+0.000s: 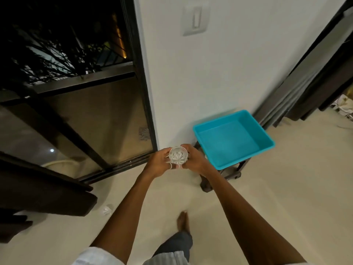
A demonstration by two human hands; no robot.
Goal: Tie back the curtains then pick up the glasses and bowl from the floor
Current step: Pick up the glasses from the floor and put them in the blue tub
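So, clear cut-crystal glass (178,156) with a starburst pattern, dead center of the frame, my left hand (159,163) and right hand (195,159) both curled round it, teal tub (265,136) just to the right

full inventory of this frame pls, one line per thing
held glass: 1, clear cut glass, between both hands
floor glass: 1, clear, on the floor, lower left beside the dark furniture
tub: 1, turquoise, on the stool by the wall
stool: 1, dark, under the tub
wall switch: 1, white, top centre
sliding door: 1, dark frame, left
dark furniture: 1, dark brown, lower left
floor: 1, cream
left hand: 1, grips the held glass
right hand: 1, grips the held glass
foot: 1, bare, on the floor
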